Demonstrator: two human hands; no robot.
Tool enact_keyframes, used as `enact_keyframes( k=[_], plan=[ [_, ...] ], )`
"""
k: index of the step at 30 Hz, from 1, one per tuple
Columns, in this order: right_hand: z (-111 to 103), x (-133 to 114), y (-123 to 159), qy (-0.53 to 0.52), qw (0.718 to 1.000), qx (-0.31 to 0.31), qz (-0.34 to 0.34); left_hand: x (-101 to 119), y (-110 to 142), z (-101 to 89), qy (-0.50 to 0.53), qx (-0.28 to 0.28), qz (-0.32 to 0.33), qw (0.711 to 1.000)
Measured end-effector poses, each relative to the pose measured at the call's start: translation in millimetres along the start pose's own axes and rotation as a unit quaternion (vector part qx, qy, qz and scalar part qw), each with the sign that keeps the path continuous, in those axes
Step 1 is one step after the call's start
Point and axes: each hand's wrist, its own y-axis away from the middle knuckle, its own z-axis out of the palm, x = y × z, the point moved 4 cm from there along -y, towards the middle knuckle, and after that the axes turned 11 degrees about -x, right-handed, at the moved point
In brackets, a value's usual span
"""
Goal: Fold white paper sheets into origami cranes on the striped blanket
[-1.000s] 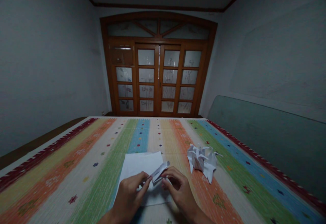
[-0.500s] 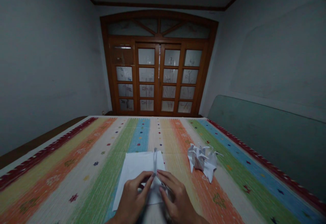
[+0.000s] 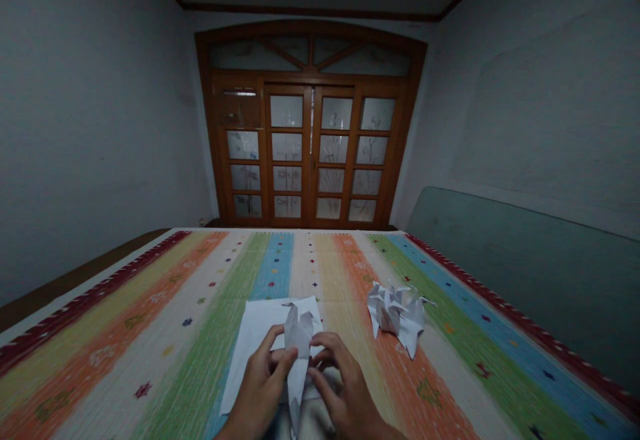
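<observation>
Two hands are on the work. My left hand point(image 3: 260, 380) and my right hand point(image 3: 345, 380) both hold a narrow folded white paper figure point(image 3: 299, 350) in a close pinch, with one on each side of it. The grip is narrow: the fingers of my left hand point(image 3: 280, 343) and my right hand point(image 3: 320, 345) curl in against the paper, and the hands stand just apart. The figure stands tilted up between them, with its pointed lower tail point(image 3: 295, 413) hanging below my grip and its upper end splitting into small folded points.

Under and behind my hands lies a flat white paper sheet point(image 3: 260, 340), its far edge just beyond the figure. It rests on a striped woven bedspread point(image 3: 150, 340) in orange, green, blue, yellow and cream, with small embroidered stars and a red patterned border.

To my right, well apart from my hands, sits a white folded paper bird shape point(image 3: 395, 313), creased and spiky, lying directly on the bedspread.

Beyond the bedspread stands a pair of brown wooden doors with frosted, flower-patterned glass panes point(image 3: 310, 153), set under an arched glazed top. A long muted green panel point(image 3: 520, 280) runs along the right side of the bed, and a brown wooden ledge point(image 3: 65, 283) runs along the left. Plain grey-white walls point(image 3: 90, 107) close both sides.
</observation>
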Motion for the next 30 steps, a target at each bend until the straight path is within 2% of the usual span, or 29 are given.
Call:
enact_keyframes(
  k=[4,8,15,20,25,30],
  plan=[
    [3.0,8.6,-4.0,-0.142,0.985,0.028,0.095,-0.1,4.4,5.0,-0.024,-0.015,0.000,1.000],
    [6.5,11.6,-5.7,-0.179,0.976,0.019,0.124,-0.4,8.1,7.0,-0.028,-0.015,0.010,0.999],
    [1.0,13.0,-6.8,-0.172,0.975,0.026,0.136,0.7,6.2,10.0,-0.002,-0.064,0.016,0.998],
    [-2.9,4.7,-8.9,-0.145,0.980,0.022,0.134,12.2,5.3,6.2,-0.070,-0.061,0.057,0.994],
    [-5.2,-0.2,-9.3,-0.120,0.984,0.024,0.129,15.9,3.2,-1.6,-0.107,-0.014,0.056,0.993],
    [-11.3,-8.8,-11.2,-0.097,0.988,0.051,0.111,22.4,5.0,-4.0,-0.140,0.016,0.102,0.985]
  ],
)
